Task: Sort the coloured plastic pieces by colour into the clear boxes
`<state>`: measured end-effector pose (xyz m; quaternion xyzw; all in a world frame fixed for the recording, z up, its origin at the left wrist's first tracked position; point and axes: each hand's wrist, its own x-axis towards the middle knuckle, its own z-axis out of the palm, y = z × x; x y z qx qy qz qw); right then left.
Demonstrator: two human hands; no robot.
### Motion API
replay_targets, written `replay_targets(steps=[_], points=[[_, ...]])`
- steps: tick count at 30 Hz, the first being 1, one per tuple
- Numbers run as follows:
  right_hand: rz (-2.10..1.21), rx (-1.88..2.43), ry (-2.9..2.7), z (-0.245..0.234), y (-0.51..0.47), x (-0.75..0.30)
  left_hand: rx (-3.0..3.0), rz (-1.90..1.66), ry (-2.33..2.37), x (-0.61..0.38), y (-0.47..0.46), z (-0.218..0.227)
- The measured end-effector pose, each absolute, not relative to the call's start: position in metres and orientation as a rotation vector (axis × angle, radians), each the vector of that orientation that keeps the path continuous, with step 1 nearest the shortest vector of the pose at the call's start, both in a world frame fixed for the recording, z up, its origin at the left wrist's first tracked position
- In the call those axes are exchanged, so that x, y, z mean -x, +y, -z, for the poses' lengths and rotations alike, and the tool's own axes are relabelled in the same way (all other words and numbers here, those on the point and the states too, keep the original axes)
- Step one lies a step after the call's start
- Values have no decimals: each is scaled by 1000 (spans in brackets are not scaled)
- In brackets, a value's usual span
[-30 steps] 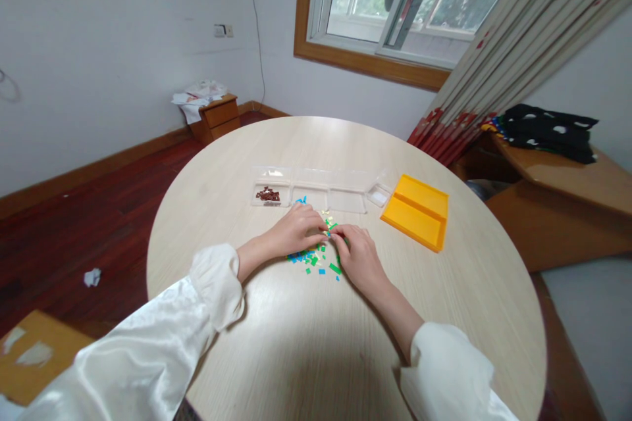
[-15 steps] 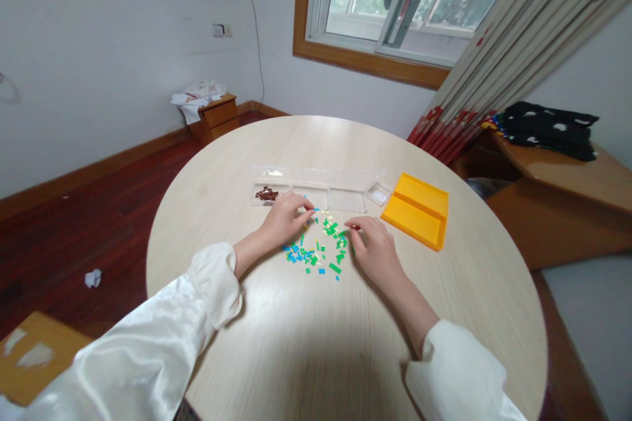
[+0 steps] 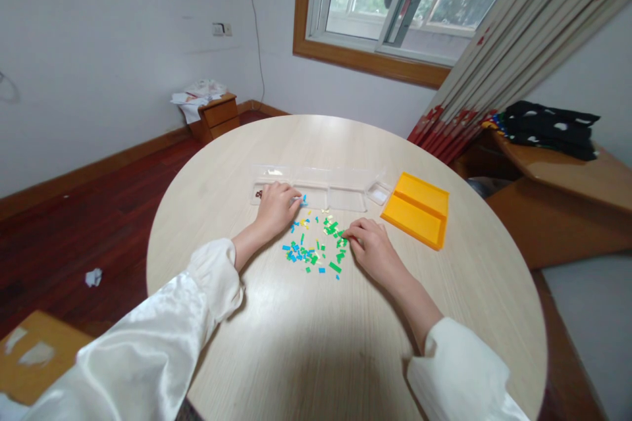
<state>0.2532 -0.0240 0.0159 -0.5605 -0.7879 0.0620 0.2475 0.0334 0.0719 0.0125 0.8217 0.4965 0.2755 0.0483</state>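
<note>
My left hand [image 3: 278, 206] reaches over the front of the clear plastic box [image 3: 347, 200], its fingers curled together. Right by its fingertips are small blue pieces [image 3: 304, 200]; whether one is pinched I cannot make out. Behind that hand, most of the brown pieces [image 3: 259, 194] in the left compartment are hidden. My right hand [image 3: 374, 245] rests low over the table, thumb and fingers drawn together at the edge of the green pieces [image 3: 334, 228]. What those fingertips hold, if anything, is too small to see. Mixed blue and green pieces [image 3: 299, 252] lie scattered between the hands.
An orange-yellow tray [image 3: 419, 210] stands on the right side of the round table [image 3: 316, 342]. Beside it sits a small clear container [image 3: 378, 193]. Some yellow pieces [image 3: 304, 223] lie near the left hand. A window and a curtain [image 3: 488, 46] are beyond the table.
My left hand has moved left and slightly away from me, over the brown pieces, uncovering blue and yellow ones. My right fingertips have shifted slightly left and down toward the green pieces.
</note>
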Motion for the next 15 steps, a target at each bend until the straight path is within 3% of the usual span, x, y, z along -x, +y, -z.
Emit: replay_targets(steps=[15], points=[[-227, 1621, -2089, -13, -21, -256, -2488, -888, 1461, -35, 69, -12]])
